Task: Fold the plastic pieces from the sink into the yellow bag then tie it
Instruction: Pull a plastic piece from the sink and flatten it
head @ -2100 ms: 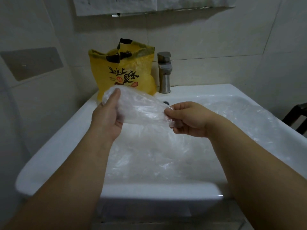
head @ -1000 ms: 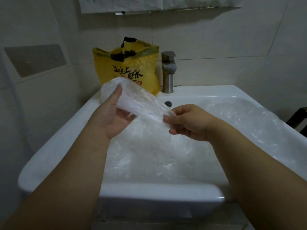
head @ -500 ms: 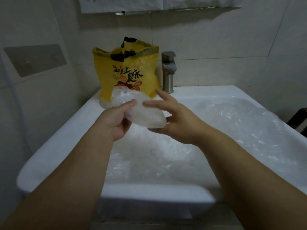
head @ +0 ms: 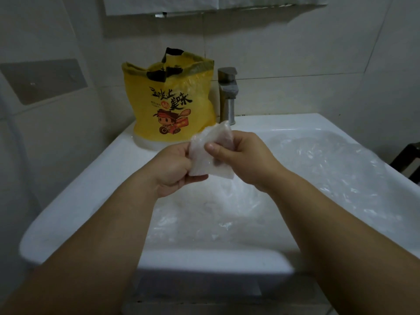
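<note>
A folded piece of clear plastic point(head: 204, 164) is held upright above the white sink point(head: 95, 178). My left hand point(head: 173, 168) grips its left edge with curled fingers. My right hand point(head: 241, 158) pinches its right side, thumb in front. The yellow bag point(head: 170, 98), printed with a cartoon figure and black lettering, stands open on the sink's back left corner, just behind my hands. More crumpled clear plastic point(head: 306, 178) fills the basin below and to the right.
A metal tap point(head: 228, 92) stands right of the bag against the tiled wall. A grey plate point(head: 45, 80) is fixed to the left wall. A dark object point(head: 409, 160) shows at the right edge. The sink's front rim point(head: 204, 262) lies below my forearms.
The long plastic piece, stretched between my hands a second ago, has been folded into a small packet. Both hands have come together in front of the bag.
</note>
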`<state>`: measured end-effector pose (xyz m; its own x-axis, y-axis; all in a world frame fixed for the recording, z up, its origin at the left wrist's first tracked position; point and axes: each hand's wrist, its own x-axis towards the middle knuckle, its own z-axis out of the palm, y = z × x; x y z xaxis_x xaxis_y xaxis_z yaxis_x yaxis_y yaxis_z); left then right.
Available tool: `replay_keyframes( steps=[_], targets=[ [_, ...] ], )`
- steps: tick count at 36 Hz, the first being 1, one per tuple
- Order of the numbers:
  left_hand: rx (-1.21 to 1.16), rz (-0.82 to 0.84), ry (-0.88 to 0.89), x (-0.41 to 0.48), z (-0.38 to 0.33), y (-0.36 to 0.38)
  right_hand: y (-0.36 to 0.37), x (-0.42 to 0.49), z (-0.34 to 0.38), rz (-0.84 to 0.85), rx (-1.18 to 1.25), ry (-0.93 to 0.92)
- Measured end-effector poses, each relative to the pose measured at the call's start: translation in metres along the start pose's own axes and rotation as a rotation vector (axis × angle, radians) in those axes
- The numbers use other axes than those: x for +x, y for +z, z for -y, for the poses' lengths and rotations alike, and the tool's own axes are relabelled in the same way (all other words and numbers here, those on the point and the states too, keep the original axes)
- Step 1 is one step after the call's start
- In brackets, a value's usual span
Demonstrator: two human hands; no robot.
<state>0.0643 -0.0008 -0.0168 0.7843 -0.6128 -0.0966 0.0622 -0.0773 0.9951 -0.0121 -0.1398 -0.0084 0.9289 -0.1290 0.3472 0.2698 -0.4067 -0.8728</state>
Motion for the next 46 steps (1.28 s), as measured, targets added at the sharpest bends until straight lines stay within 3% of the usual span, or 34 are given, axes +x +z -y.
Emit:
replay_keyframes(
  steps=[9, 15, 18, 21, 24, 29, 31, 34, 37, 42, 46],
  targets=[
    [-0.086, 0.14, 0.062, -0.005, -0.001, 0.002, -0.004, 0.005, -0.009, -0.127, -0.063, 0.198],
    [-0.101, 0.227, 0.053, -0.007, 0.002, 0.0, -0.011, 0.009, -0.011, 0.082, 0.295, 0.49],
    [-0.082, 0.261, 0.05, -0.008, 0.002, -0.001, -0.009, 0.012, -0.016, 0.048, 0.365, 0.441],
    [-0.128, 0.331, 0.067, -0.011, -0.003, -0.004, -0.009, 0.012, -0.016, -0.082, 0.276, 0.385],
    [-0.212, 0.393, 0.075, -0.012, -0.005, -0.003, -0.012, 0.009, -0.017, -0.072, 0.194, 0.356],
    [0.107, 0.027, 0.098, -0.007, 0.001, 0.007, -0.004, 0.002, -0.012, 0.017, -0.075, 0.312],
    [0.062, -0.071, 0.135, -0.004, 0.001, 0.009, -0.004, 0.003, -0.011, 0.018, 0.02, 0.352],
    [-0.076, -0.202, 0.18, 0.0, -0.001, 0.004, -0.006, 0.004, -0.004, 0.06, 0.358, 0.451],
    [-0.242, -0.213, 0.201, 0.002, -0.003, 0.001, -0.001, 0.003, -0.003, 0.186, 0.501, 0.524],
    [-0.345, -0.184, 0.166, 0.001, -0.006, 0.0, -0.001, 0.008, -0.005, 0.029, 0.656, 0.447],
    [-0.447, -0.145, 0.161, -0.001, -0.011, -0.002, -0.015, 0.01, -0.006, 0.026, 0.744, 0.436]
  ],
)
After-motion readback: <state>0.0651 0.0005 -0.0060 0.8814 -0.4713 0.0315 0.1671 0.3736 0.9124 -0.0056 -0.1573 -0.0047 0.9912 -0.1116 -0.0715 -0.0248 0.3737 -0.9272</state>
